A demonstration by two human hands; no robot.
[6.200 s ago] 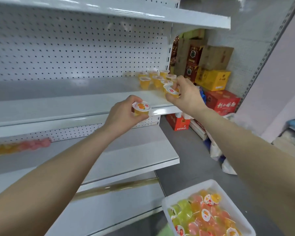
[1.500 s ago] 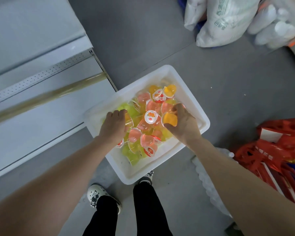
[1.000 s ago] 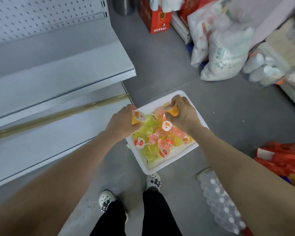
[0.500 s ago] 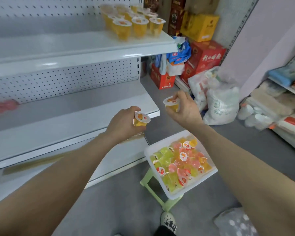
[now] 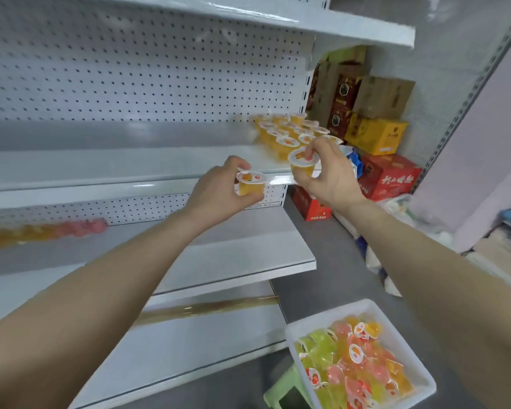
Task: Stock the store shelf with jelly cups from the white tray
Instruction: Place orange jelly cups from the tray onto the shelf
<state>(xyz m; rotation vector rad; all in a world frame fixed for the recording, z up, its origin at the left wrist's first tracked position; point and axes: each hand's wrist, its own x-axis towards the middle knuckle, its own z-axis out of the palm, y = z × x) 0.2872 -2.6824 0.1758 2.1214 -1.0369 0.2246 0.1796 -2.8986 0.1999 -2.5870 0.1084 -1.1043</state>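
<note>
My left hand point(image 5: 219, 187) grips an orange jelly cup point(image 5: 250, 184) just below the front edge of the white middle shelf point(image 5: 115, 166). My right hand point(image 5: 328, 175) holds a second orange jelly cup point(image 5: 303, 162) at the shelf's right front corner. Several orange jelly cups point(image 5: 289, 131) stand grouped at the right end of that shelf, behind my right hand. The white tray point(image 5: 304, 326) sits at the bottom right on a green stool point(image 5: 281, 391), filled with several green, pink and orange cups.
A lower shelf point(image 5: 219, 252) carries blurred orange and pink cups point(image 5: 42, 231) at the far left. Stacked red, yellow and brown boxes point(image 5: 387, 175) stand right of the shelving on the grey floor. Another shelf point(image 5: 307, 22) hangs overhead.
Both hands lifted an orange cup each out of the tray and rose to the middle shelf's front edge. My view swung up from the floor to the shelving.
</note>
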